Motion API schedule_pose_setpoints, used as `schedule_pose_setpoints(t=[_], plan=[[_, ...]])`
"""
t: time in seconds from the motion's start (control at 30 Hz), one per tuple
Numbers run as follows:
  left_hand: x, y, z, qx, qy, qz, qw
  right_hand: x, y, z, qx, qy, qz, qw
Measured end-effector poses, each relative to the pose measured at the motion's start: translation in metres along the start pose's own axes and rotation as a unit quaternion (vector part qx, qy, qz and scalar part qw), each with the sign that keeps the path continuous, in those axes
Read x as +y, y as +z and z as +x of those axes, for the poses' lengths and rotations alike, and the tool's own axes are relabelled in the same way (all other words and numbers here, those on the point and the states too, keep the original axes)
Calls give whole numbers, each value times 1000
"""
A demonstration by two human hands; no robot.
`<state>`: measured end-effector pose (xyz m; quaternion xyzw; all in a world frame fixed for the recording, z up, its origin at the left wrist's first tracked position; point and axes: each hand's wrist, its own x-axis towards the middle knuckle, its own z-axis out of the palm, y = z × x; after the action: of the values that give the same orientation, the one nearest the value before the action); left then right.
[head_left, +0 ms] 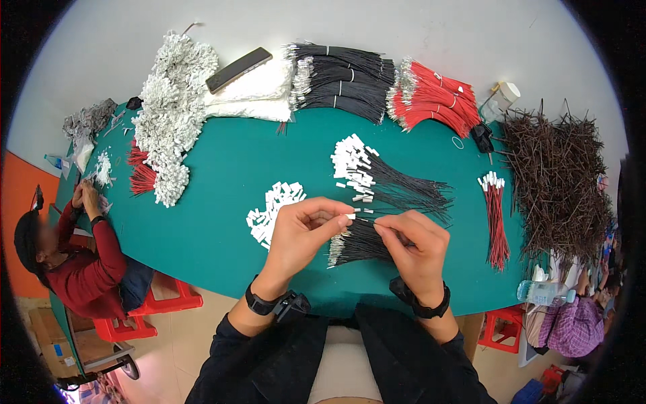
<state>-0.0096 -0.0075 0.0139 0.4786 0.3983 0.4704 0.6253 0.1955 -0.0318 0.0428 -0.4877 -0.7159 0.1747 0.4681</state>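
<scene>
Okay, left hand (301,234) narrow, thumb and index pinching a small white rectangular plastic housing (350,216); right hand (417,248) also narrow, fingertips together on what looks like a thin black insulated wire (365,221). Both things sit between the hands, above the green tabletop (222,158), by the near bundle of thin black wires with silver metal tips (365,246). Can't tell if the wire's tip is inside the housing. Risks, my judgement: housing is tiny with little to grip, so an off-centre push could twist it or pop it loose; wire looks limp, so pinching too far back could let it buckle; a badly seated tip could slip out under a light tug. A dropped housing could get lost in the loose heap of white plastic housings (278,196) beside the left hand. Orientation: housing's long axis roughly left-right, one end toward the right hand; wire roughly in line, sloping slightly down rightward. Housing's upper face: too small to tell.
</scene>
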Motion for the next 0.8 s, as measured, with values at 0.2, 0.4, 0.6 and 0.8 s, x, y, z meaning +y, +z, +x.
schedule_pose_setpoints(t=[0.2,0.4,0.6,0.8], plan=[[0,-1,0,2,-10,6,1000,1,1,-1,1,-5,1,1000],[-1,-2,1,1,-3,15,1000,2,0,-1,2,-14,-4,1000],[-2,-2,1,-3,-7,3,1000,1,0,0,3,-12,-4,1000],[0,0,0,-1,-12,-1,1000,4,1,-3,-1,3,-2,1000]])
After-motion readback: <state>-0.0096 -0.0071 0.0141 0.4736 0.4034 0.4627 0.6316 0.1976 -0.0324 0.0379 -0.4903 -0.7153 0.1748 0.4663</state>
